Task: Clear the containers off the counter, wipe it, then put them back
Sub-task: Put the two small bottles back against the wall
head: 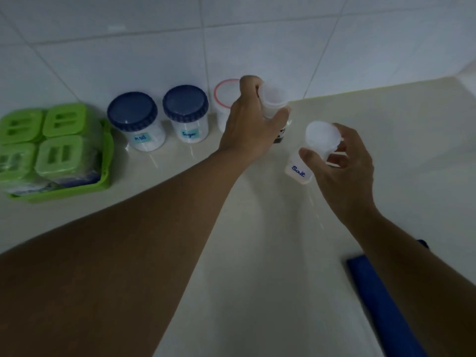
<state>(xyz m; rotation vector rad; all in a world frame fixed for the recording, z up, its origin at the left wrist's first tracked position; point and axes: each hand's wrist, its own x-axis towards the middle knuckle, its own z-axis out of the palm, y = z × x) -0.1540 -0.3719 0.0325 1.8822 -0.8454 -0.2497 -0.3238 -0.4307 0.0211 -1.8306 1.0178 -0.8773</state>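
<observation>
Dimness and blur soften most of the scene, so the labels read only in part: "Salt" is clear, "Sugar" fairly so, the third uncertain. Two hands show. The left hand point(248, 124) is closed round a white-capped shaker point(272, 100) with dark contents, whose lower body is mostly hidden behind the palm. The right hand point(343, 166) grips the salt shaker point(306, 162), tilted, fingers curled round its cap; whether either shaker touches the counter point(257, 253) cannot be told. Behind the left hand a red-rimmed tub point(223, 99) is half covered. Two blue-lidded jars point(132, 112) stand side by side against the tiled wall point(154, 47). Four green-lidded boxes point(64, 119) sit in one green tray point(109, 150), cut off at the left edge. One blue cloth point(381, 305) lies partly under the right forearm.
</observation>
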